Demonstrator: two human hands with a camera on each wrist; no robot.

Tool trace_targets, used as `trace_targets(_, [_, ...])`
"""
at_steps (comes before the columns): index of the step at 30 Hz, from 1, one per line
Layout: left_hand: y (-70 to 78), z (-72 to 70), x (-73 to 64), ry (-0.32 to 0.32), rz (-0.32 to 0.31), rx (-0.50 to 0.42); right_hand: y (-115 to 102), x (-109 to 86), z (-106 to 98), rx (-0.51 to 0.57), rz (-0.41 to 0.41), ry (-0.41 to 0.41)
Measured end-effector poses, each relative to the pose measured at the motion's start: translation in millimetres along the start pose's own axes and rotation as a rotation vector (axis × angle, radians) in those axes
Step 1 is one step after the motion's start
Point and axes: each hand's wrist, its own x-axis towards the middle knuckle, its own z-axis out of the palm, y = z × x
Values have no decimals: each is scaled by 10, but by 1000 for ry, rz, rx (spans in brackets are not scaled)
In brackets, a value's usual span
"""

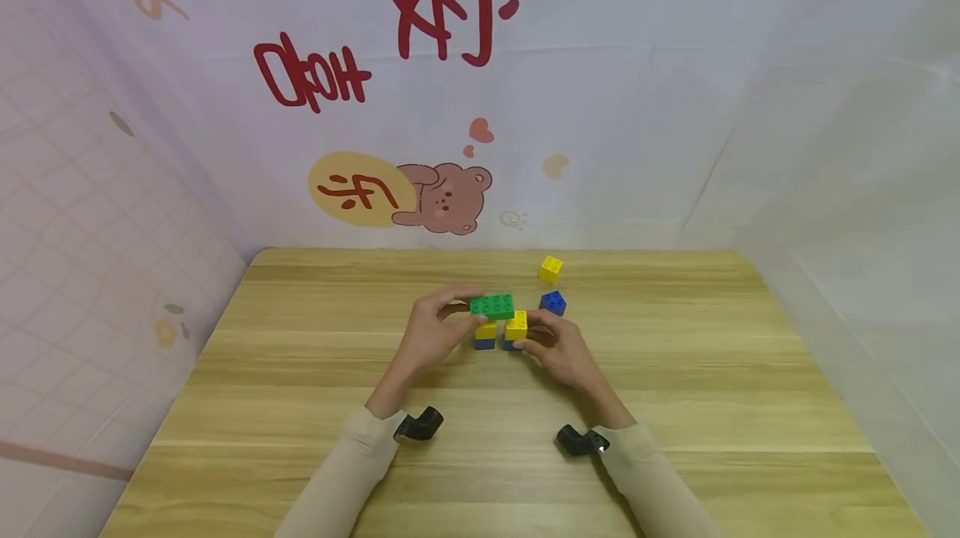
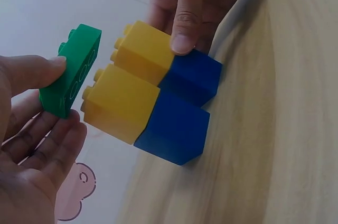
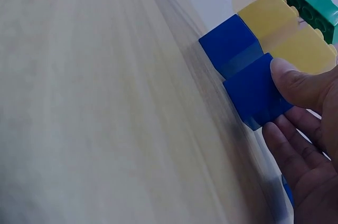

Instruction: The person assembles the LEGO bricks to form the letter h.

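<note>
Two short stacks stand side by side on the table, each a yellow block on top of a blue block. In the left wrist view the nearer stack shows its yellow block [image 2: 121, 102] and blue block [image 2: 174, 127]. My left hand [image 1: 435, 330] pinches a long green building block [image 1: 492, 306] between thumb and fingers, just above the studs of the two stacks. With thumb and fingers, my right hand [image 1: 564, 352] grips the right-hand stack, its thumb on the blue block [image 3: 253, 94] below the yellow block [image 3: 303, 49].
Behind the stacks, a loose blue block [image 1: 553, 302] and a loose yellow block [image 1: 551, 269] lie on the wooden table [image 1: 675, 371]. A white printed cloth [image 1: 615, 105] hangs beyond the table's far edge.
</note>
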Motion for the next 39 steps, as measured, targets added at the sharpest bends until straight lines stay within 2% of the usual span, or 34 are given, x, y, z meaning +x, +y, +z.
trace_targets(10, [-82, 34, -21, -15, 23, -7, 5, -11, 25, 3, -2, 9])
trace_targets(22, [-109, 61, -52, -20, -8, 5, 41, -4, 32, -35, -18, 13])
trace_targets(30, [-147, 40, -75, -23, 32, -6, 10, 2, 17, -62, -8, 8])
trace_targets(39, [-206, 70, -31, -41, 80, 15, -1, 15, -41, -81, 12, 12])
